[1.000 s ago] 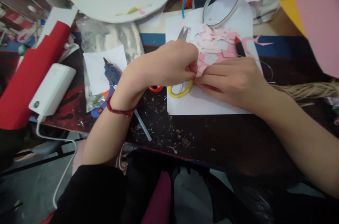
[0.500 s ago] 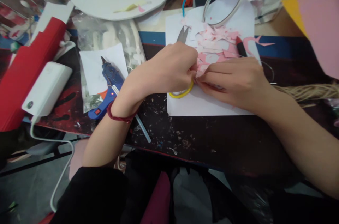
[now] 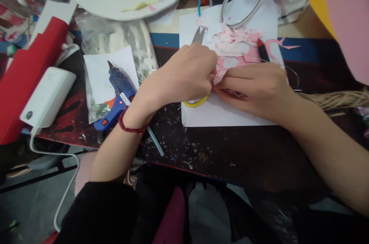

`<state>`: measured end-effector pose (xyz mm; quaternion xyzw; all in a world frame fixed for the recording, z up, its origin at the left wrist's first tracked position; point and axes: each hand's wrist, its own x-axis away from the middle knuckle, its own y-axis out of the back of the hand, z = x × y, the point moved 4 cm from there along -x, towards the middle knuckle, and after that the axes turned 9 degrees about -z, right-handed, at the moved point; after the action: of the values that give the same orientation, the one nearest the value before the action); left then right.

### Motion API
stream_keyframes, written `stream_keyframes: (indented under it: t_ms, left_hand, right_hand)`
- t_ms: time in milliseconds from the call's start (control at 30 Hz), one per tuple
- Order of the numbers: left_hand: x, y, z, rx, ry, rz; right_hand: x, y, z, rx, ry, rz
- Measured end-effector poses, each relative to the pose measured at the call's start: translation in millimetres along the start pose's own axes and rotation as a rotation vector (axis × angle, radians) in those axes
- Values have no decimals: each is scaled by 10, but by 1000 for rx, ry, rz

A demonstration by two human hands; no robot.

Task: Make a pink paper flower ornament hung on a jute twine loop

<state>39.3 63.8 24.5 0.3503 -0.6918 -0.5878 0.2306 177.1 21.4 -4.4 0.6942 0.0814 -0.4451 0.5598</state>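
Observation:
My left hand point(image 3: 190, 73) and my right hand point(image 3: 256, 84) meet over a white sheet point(image 3: 230, 115), fingers curled and fingertips together. Between them, a small pink paper piece point(image 3: 219, 76) shows, pinched and mostly covered by the fingers. Scissors point(image 3: 198, 35) lie beneath my left hand, blades pointing away and slightly apart; a yellow handle loop peeks out below the hand. Just beyond my fingers, pink paper scraps point(image 3: 235, 38) are heaped on the sheet. A dark pen-like stick with a red tip point(image 3: 263, 50) rests by the scraps.
Left of my wrist lies a blue glue gun point(image 3: 118, 86) with its small light on, close to my forearm. Farther left are a white power bank point(image 3: 49, 96) with a cable and a red folded piece point(image 3: 34, 71). A ring point(image 3: 245, 21) stands behind the scraps; twine point(image 3: 337, 102) lies right.
The view has shifted very slightly. Both hands stay together in nearly the same place, with only small finger movement around the pink paper piece.

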Motion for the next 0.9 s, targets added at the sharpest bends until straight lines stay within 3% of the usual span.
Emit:
stream_keyframes:
  t_ms: [233, 500, 900]
  left_hand:
    - [0, 95, 32, 14, -26, -26]
    - [-5, 90, 32, -109, -109, 46]
    - [-29, 93, 3, -188, -145, 77]
  right_hand:
    - [10, -21, -25, 37, -49, 32]
    - [20, -17, -43, -70, -91, 8]
    - [15, -33, -37, -6, -43, 18]
